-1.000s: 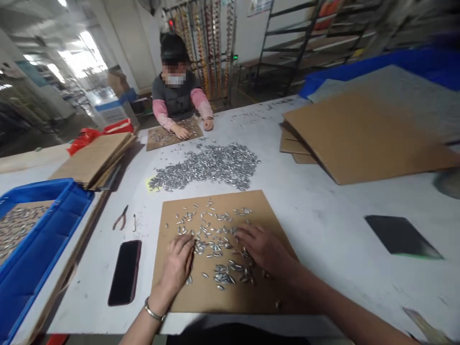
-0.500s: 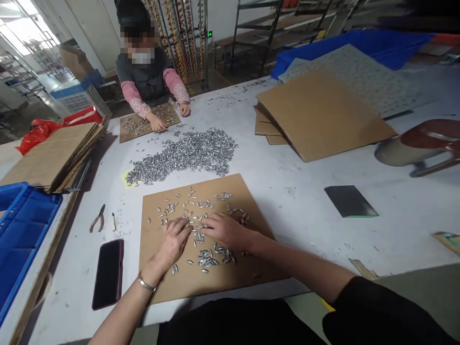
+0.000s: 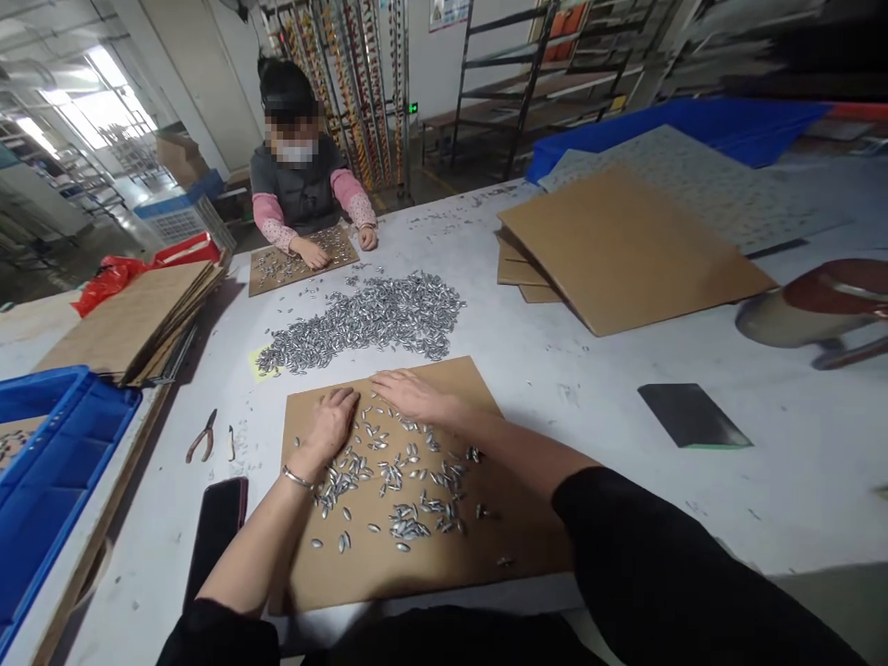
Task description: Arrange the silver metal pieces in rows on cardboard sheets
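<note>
Hands (image 3: pixel 409 396) on cardboard (image 3: pixel 333 575); wall poster (image 3: pixel 446 13) seems unreadably small.

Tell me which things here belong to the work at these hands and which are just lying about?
Seemingly part of the work:
the left hand and right hand;
the near cardboard sheet under them;
the silver oval pieces scattered on it;
probably the heap of similar pieces beyond.

Seemingly just lying about:
the phone;
the pliers;
the red plastic bag.
</note>
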Demonstrator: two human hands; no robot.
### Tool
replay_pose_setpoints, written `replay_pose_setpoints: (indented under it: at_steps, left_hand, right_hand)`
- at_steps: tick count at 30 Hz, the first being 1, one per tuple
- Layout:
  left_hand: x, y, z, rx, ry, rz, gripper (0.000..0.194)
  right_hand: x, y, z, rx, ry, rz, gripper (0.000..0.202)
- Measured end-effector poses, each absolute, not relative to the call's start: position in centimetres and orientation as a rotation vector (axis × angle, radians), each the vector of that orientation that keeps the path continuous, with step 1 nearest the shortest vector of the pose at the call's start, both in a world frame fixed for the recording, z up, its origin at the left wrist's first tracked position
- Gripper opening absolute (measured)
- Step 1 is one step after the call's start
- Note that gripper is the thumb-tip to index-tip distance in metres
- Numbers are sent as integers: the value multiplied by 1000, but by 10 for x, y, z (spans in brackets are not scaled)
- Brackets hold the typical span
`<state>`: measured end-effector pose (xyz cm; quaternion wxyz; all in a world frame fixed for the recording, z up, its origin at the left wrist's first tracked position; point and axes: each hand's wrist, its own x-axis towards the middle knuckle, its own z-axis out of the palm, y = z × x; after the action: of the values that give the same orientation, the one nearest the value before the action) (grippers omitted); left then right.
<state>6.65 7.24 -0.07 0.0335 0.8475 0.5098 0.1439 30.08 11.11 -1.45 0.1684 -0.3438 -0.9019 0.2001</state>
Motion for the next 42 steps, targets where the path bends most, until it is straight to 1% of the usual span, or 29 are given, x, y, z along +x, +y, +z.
replay_pose_setpoints:
  at_steps: [3, 6, 10, 13, 17, 19, 22, 24, 27, 29, 31, 32, 34, 38, 40, 42]
  left_hand:
    - [51, 70, 5, 2592, 1625, 547, 35]
    - [26, 47, 10, 2581, 1631, 690, 36]
    - [0, 15, 2, 2557, 1630, 614, 36]
    - [-2, 4, -3, 2593, 1613, 518, 37]
    - [12, -7, 3, 2638, 1739, 656, 36]
    - [20, -15, 3, 2682, 1633, 676, 32]
    - [24, -26, -3, 2759, 1443, 587, 28]
    - [22, -32, -6, 2762, 1470, 612, 28]
    - [30, -47, -3, 2741, 1498, 760, 26]
    - [48, -62, 0, 2757, 1369, 796, 28]
    - [69, -79, -1, 2771, 1131, 746, 33]
    - [78, -86, -3, 2787, 1011, 693, 32]
    - [85, -96, -6, 2808, 923, 641, 30]
    - [74, -103, -6, 2776, 1139, 673, 24]
    - [72, -106, -3, 2776, 1169, 639, 27]
    - [74, -109, -1, 2812, 1068, 563, 30]
  right_hand:
    - [310, 110, -11, -972, -2616, 606, 31]
    - [346, 89, -9, -1080, -2513, 548, 28]
    - [398, 53, -10, -1479, -2407, 396, 26]
    - [414, 30, -10, -1557, -2428, 369, 26]
    - [405, -2, -10, -1379, -2459, 308, 28]
    - [395, -17, -14, -1154, -2537, 297, 28]
    - [389, -31, -23, -875, -2613, 290, 27]
    - [389, -34, -28, -915, -2555, 236, 28]
    - [380, -42, -28, -989, -2476, 134, 29]
    - [366, -54, -26, -871, -2529, 131, 26]
    - [352, -66, -25, -733, -2593, 168, 23]
    - [348, -70, -26, -691, -2612, 186, 22]
    - [347, -73, -27, -702, -2607, 207, 22]
    - [357, -72, -27, -899, -2504, 228, 25]
    - [353, -75, -26, -856, -2524, 247, 24]
    - [345, -78, -25, -747, -2586, 270, 22]
